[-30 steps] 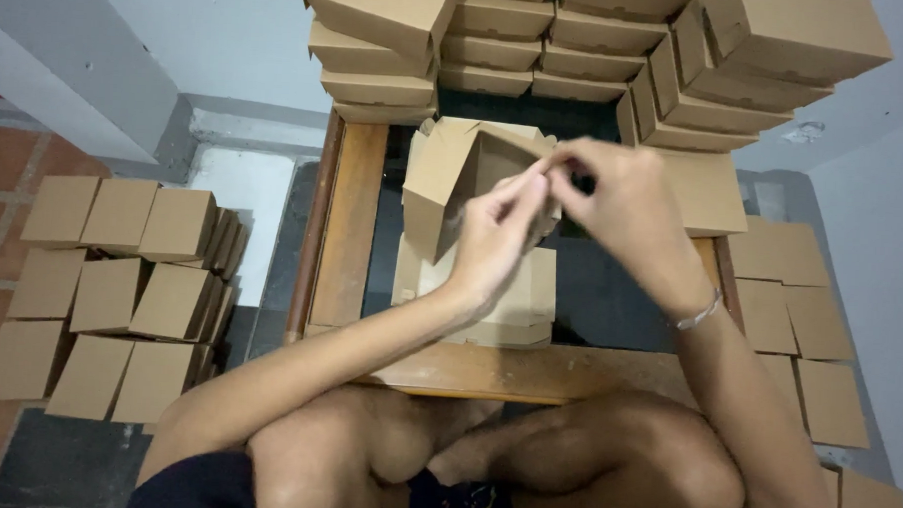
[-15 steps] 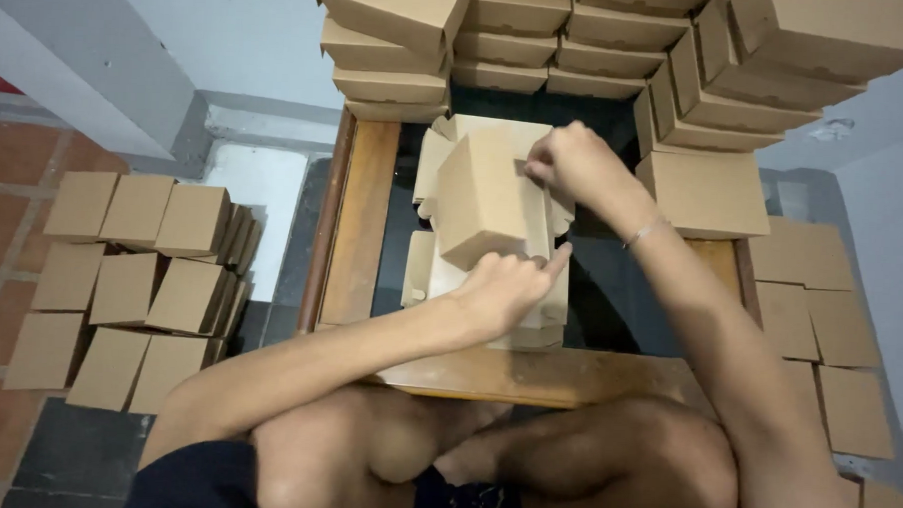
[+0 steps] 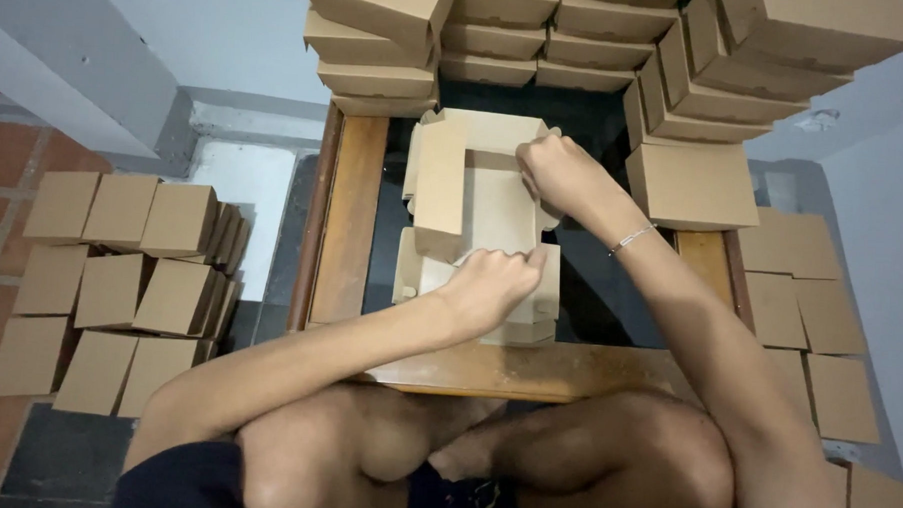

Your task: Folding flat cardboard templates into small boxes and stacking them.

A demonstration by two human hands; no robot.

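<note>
Brown corrugated card, matte and creased: a half-folded box blank (image 3: 479,190) is pinched at its near edge by the left hand (image 3: 490,285) and at its far right flap by the right hand (image 3: 564,173), on a stack of flat blanks (image 3: 524,322) atop the wooden-framed table (image 3: 342,230). Step judged: walls being raised; tucking flaps needs firm creasing. Finished boxes (image 3: 539,42) are stacked behind.

Both hands (image 3: 490,285) (image 3: 559,173) folding cardboard box (image 3: 474,180) on table (image 3: 348,220).

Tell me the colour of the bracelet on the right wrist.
Silver-white, a thin bracelet on the right wrist, seen in the head view.
</note>
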